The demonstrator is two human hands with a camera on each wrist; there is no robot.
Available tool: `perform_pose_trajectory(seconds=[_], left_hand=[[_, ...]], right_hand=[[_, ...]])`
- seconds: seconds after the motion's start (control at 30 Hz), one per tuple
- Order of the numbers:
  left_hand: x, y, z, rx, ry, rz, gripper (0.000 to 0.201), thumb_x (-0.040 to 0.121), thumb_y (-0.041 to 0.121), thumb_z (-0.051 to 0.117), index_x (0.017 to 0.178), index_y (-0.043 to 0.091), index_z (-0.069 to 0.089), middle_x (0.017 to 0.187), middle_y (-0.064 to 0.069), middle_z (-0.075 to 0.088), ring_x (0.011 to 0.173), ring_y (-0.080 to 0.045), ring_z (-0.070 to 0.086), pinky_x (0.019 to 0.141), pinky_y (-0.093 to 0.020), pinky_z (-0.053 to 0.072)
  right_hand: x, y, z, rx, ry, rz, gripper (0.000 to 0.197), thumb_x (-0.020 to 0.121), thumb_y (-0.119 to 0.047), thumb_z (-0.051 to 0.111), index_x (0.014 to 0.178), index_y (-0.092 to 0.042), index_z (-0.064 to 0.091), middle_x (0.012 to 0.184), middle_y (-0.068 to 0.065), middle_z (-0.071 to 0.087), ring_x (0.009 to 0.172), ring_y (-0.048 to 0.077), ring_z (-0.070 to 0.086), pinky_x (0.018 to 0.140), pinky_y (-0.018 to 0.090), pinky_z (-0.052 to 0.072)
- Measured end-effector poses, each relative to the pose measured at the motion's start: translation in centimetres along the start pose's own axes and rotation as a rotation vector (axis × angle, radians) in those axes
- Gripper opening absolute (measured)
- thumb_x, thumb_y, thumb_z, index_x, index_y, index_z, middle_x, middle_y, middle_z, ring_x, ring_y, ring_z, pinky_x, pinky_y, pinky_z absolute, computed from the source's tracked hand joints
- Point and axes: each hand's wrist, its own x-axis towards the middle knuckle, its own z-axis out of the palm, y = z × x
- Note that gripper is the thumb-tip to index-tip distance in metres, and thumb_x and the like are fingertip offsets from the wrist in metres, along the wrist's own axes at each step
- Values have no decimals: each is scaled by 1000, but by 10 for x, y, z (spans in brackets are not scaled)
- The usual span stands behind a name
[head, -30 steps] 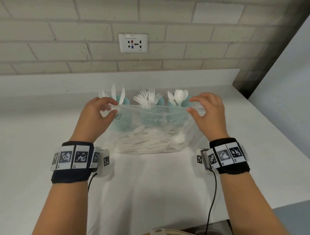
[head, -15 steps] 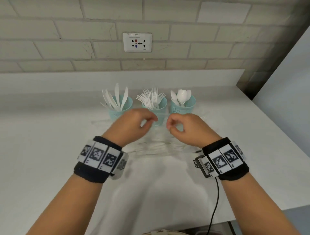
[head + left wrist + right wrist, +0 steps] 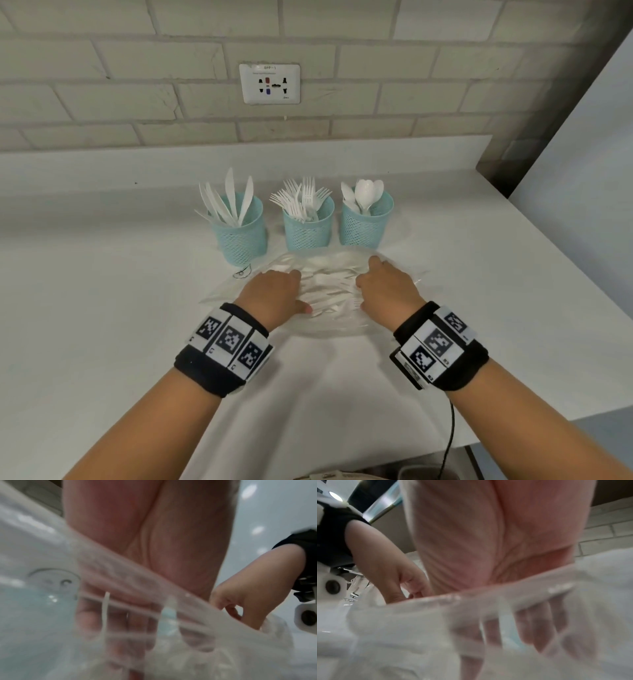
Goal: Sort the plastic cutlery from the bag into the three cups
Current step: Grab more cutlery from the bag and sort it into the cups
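A clear plastic bag (image 3: 222,294) lies flat on the white counter in front of three teal mesh cups, with white cutlery (image 3: 329,291) inside it. The left cup (image 3: 239,236) holds knives, the middle cup (image 3: 308,233) forks, the right cup (image 3: 363,228) spoons. My left hand (image 3: 274,291) and right hand (image 3: 383,287) grip the bag's near rim, a hand's width apart. In the wrist views each hand's fingers (image 3: 120,615) (image 3: 539,622) show blurred through the plastic film (image 3: 51,615) (image 3: 402,628), and the other hand's fingers curl at the rim.
A brick wall with a white socket (image 3: 269,84) rises behind the cups. The counter (image 3: 102,342) ends at a front edge near my body and a right edge beside a pale wall panel. A black cable (image 3: 448,438) hangs from my right wrist.
The bag was held upright by its top corners; my hands met at its middle, and now the bag lies flat with my hands lower and apart on its rim.
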Motion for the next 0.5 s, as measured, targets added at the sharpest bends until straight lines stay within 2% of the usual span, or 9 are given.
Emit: perform_pose_trajectory(seconds=[0.07, 0.2, 0.33, 0.43, 0.5], left_hand=[[2, 0, 2, -1, 15, 21, 55, 84, 44, 64, 125, 12, 46, 116, -10, 63, 108, -28, 57, 89, -34, 41], [3, 3, 10, 21, 2, 107, 43, 83, 35, 67, 119, 16, 55, 117, -5, 59, 108, -25, 54, 85, -30, 40], [4, 4, 12, -92, -11, 143, 33, 82, 30, 68, 109, 13, 59, 112, -6, 58, 101, -24, 57, 81, -31, 42], [1, 2, 11, -210, 124, 153, 45, 72, 27, 77, 107, 14, 53, 112, -4, 54, 102, -23, 54, 81, -28, 42], [1, 1, 11, -221, 181, 170, 59, 67, 28, 81, 115, 15, 49, 120, -3, 51, 113, -22, 49, 90, -28, 40]], right_hand=[[1, 1, 2, 54, 17, -9, 37, 91, -7, 47, 127, -12, 53, 131, 13, 42, 119, 28, 46, 91, 32, 42], [2, 2, 2, 102, 31, -16, 47, 88, -1, 45, 134, -11, 41, 127, 12, 48, 114, 29, 50, 88, 35, 43], [7, 5, 5, 56, 43, -62, 38, 88, -1, 48, 123, -12, 56, 125, 9, 50, 117, 28, 46, 93, 34, 42], [7, 6, 6, 112, 35, -96, 40, 88, 1, 46, 120, -19, 58, 123, 8, 50, 116, 27, 45, 94, 33, 40], [8, 5, 6, 144, 30, -129, 43, 88, 0, 47, 122, -24, 57, 123, 7, 50, 115, 27, 45, 93, 33, 38]])
